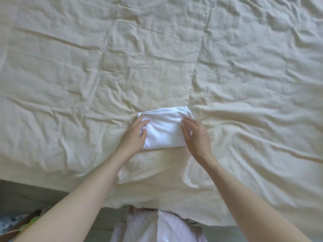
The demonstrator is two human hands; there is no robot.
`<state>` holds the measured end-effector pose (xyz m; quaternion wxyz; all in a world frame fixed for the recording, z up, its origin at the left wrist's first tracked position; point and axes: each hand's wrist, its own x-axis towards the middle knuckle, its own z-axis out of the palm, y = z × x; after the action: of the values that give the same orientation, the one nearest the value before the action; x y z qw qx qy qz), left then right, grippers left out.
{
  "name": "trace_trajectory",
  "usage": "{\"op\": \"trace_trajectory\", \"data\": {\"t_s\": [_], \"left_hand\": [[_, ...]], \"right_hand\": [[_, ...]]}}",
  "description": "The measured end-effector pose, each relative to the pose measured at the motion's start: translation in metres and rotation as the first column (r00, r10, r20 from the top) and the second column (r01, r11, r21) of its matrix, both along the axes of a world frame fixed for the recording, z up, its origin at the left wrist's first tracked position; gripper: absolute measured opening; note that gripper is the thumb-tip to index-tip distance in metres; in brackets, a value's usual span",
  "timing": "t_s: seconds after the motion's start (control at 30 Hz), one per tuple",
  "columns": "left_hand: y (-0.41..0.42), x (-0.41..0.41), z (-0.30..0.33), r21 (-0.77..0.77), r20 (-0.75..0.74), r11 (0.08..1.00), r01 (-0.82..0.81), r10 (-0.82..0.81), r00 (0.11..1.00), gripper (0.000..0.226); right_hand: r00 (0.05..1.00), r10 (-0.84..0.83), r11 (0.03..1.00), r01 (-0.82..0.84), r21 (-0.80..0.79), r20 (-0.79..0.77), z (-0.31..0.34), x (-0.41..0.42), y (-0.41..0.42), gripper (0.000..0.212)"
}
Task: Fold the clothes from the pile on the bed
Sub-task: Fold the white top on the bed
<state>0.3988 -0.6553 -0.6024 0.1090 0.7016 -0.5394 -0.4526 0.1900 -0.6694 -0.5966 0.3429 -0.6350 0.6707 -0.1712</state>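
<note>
White, soft and thin, the folded cotton garment (165,129) lies as a compact rectangle near the front edge of the bed, on the crumpled cream textured bedspread (244,75), and its looseness is the main risk. The layers look slack at the far edge, where a rolled fold bulges, so any sideways tug could let them slide apart and undo the fold. Lifting it from one side only would probably make the bundle sag and open; the wrinkled bedspread beneath could also drag at the lower layer if the garment is pushed rather than lifted. The left hand (135,134) lies at the garment's left edge, palm down, with fingers mostly straight; whether the thumb and fingertips pinch cloth there is hard to tell, though they seem only to press it. The right hand (195,135) sits at the right edge, fingers extended and relaxed, touching the cloth without curling round it. Both bare forearms reach forward from the bottom of the view, converging on the garment. No pile of other clothes shows in this view.
</note>
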Motion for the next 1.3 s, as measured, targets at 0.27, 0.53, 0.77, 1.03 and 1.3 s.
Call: {"op": "trace_trajectory", "data": {"t_s": [0.27, 0.53, 0.77, 1.03, 1.3], "left_hand": [[-0.001, 0.004, 0.001, 0.269, -0.113, 0.783, -0.561, 0.604, 0.789, 0.038], [-0.015, 0.002, 0.008, 0.489, -0.197, 0.71, -0.507, 0.656, 0.728, 0.015], [0.018, 0.012, 0.057, 0.513, -0.249, 0.745, -0.427, 0.605, 0.756, 0.014], [0.087, 0.012, 0.131, 0.465, -0.318, 0.823, -0.326, 0.499, 0.806, 0.016], [0.125, -0.041, 0.206, 0.368, -0.425, 0.928, -0.056, 0.221, 0.878, 0.01]], "right_hand": [[0.775, -0.596, 0.616, 0.276, 0.738, 0.208, 0.005, -0.015, -0.031, 0.024], [0.766, -0.611, 0.434, 0.111, 0.894, 0.201, 0.014, -0.024, -0.056, 0.034], [0.758, -0.61, 0.407, 0.05, 0.912, 0.23, 0.049, -0.037, -0.015, 0.017], [0.577, -0.734, 0.507, 0.114, 0.854, 0.358, 0.122, -0.046, 0.103, 0.02], [0.3, -0.843, 0.533, 0.352, 0.769, 0.447, 0.206, -0.076, 0.231, 0.025]]}}
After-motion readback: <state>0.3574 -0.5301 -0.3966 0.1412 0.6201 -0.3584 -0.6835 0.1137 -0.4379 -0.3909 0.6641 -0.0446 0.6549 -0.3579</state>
